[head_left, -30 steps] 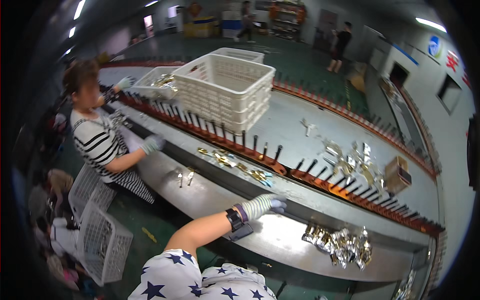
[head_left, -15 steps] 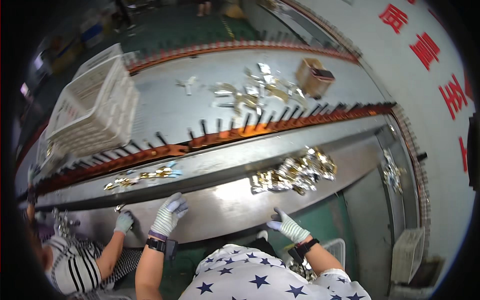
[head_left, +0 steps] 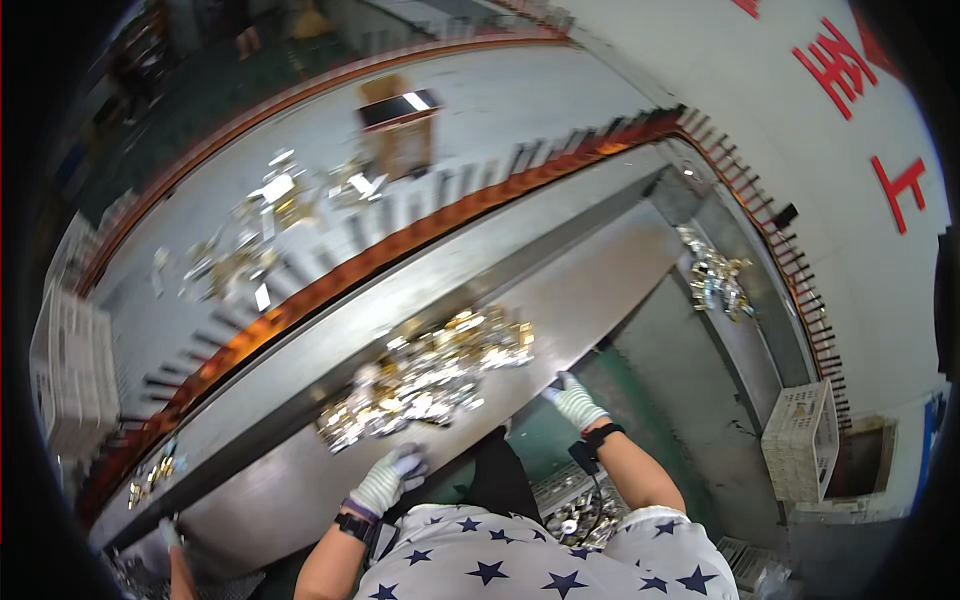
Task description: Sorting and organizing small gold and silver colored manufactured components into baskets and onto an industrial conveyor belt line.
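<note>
My left hand, in a striped glove, is over the near edge of the metal work table, just below a heap of shiny gold and silver metal pieces. Its fingers look loosely apart, a little blurred, and nothing shows in them. My right hand, gloved alike, is by the table's front edge with thumb and fingers apart and nothing held. Below it, beside my legs, a crate holds more shiny metal pieces.
Behind the table runs an orange rail with black pegs. Beyond it lie scattered metal pieces and a cardboard box. A white crate stands at right, near another pile. Another person's gloved hand is at lower left.
The view has swung to the right, and the table and heap have shifted left in it. My left hand now appears close below the heap; my right hand appears near the table edge.
</note>
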A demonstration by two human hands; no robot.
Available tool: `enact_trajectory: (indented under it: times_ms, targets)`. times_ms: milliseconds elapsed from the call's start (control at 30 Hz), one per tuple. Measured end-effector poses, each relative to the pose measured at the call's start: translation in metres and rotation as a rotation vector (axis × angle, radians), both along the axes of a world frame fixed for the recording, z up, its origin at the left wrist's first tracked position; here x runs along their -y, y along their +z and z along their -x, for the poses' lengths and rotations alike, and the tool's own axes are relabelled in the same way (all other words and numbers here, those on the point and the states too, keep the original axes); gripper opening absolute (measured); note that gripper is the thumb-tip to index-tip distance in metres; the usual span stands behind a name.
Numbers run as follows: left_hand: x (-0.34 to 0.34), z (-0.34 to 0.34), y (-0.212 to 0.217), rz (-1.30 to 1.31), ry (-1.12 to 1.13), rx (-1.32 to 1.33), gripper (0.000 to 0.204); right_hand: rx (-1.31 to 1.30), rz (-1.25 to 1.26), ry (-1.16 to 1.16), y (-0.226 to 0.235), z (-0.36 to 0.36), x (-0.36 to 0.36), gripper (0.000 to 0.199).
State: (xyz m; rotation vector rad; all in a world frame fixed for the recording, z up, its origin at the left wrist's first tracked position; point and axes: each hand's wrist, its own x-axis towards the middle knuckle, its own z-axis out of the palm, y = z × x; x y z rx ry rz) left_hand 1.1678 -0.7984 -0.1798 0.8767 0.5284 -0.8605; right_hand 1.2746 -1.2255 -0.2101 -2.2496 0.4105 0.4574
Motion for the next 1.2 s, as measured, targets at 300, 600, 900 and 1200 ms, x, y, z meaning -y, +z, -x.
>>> enact_trajectory:
  times_ms: [300,600,900,1200]
  targets:
    - [0.247,-0.169,0.060,0.126,-0.106,0.107,0.073,-0.117,0.062,-0.178,0.069,-0.064,0.243,0.107]
    - [0.529,-0.303,0.094,-0.263,-0.679,0.495,0.110,-0.223,0.208,-0.622,0.095,-0.039,0.480,0.128]
    - [0.910,-0.413,0.019,-1.222,-1.104,1.277,0.143,-0.171,0.553,-0.623,0.057,-0.178,0.824,0.124]
    - [1.048,-0.524,0.000,-1.472,-1.060,1.194,0.149,0.146,0.278,-0.652,-0.012,-0.198,0.904,0.134]
